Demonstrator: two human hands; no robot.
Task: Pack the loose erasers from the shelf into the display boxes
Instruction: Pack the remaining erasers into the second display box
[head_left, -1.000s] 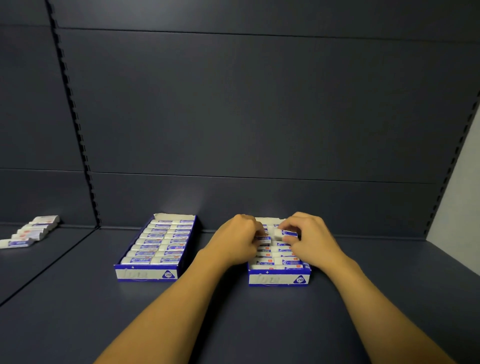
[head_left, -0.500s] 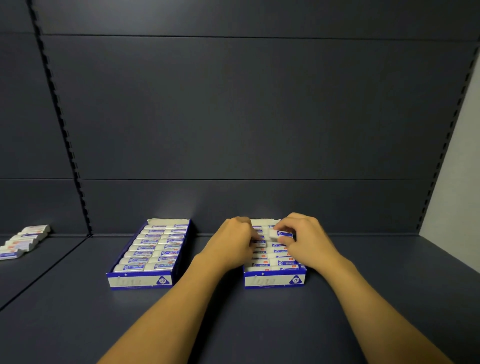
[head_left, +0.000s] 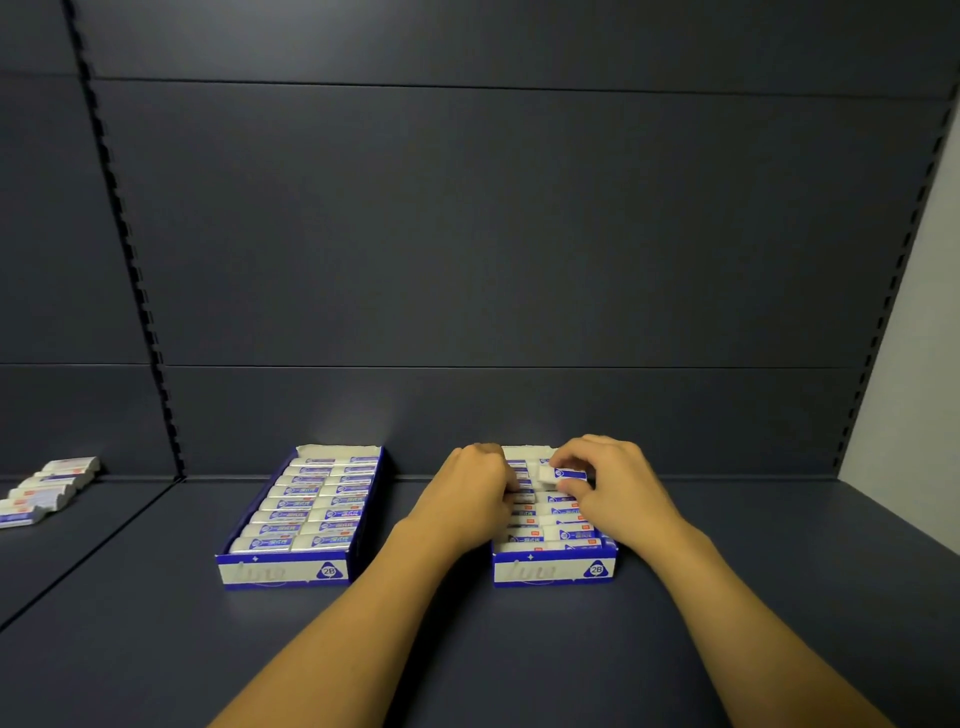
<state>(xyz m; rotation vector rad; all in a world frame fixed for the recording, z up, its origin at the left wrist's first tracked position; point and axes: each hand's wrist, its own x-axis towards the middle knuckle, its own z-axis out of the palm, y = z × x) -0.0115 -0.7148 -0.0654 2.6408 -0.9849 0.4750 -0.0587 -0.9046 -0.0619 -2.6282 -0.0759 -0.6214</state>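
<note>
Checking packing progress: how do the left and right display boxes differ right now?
The left box sits untouched with tidy full rows; the right box has both hands over it. The right hand pinches an eraser above the right box's rows; nothing hovers over the left box. Both are blue-and-white, marked 2B.

Two boxes (head_left: 284, 570) (head_left: 553, 570) side by side; loose erasers (head_left: 44, 491) far left
</note>
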